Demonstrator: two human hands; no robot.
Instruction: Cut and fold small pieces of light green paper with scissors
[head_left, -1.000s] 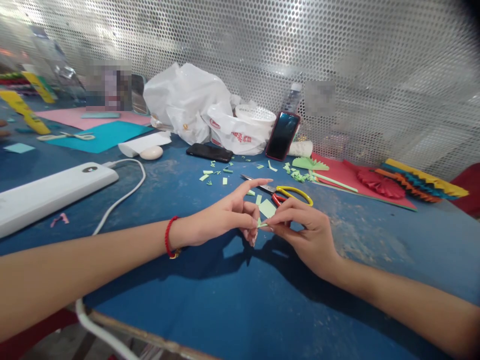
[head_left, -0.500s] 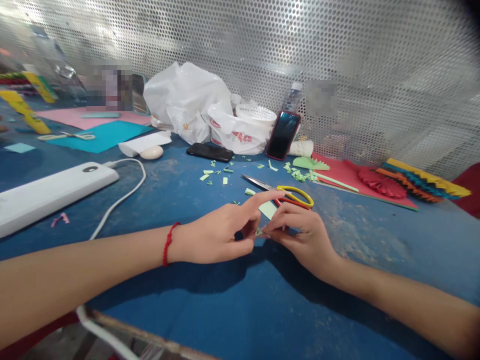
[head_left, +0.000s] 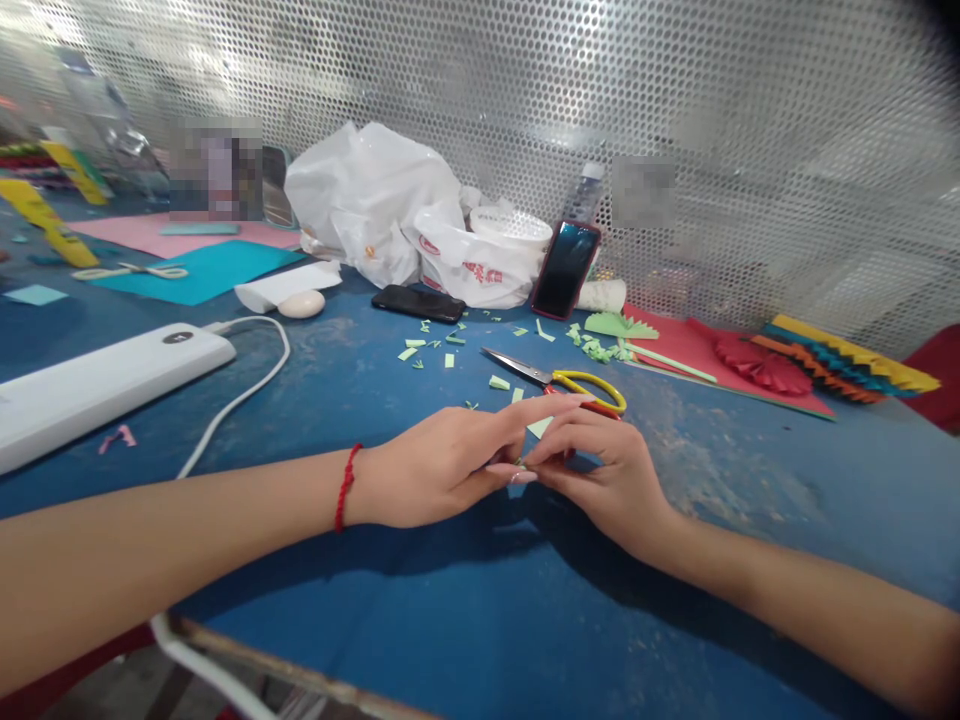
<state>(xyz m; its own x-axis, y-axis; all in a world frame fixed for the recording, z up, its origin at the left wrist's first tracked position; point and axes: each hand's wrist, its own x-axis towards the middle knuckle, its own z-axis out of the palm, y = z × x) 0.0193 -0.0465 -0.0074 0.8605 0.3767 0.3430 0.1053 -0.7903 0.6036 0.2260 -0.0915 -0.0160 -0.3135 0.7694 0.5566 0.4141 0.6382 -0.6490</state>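
We log the left hand (head_left: 442, 468) and right hand (head_left: 607, 480) meeting, fingers pinching a tiny green paper scrap (head_left: 521, 464); scissors (head_left: 559, 382) lie just beyond on the worktop (head_left: 750, 500).

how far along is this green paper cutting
Done: green paper snippets lie scattered on the blue table, and the yellow-handled scissors are set down. In hand: the left hand and right hand pinch a tiny green paper bit. Left: a green paper piece lies by the right hand; how much remains is hard to tell.
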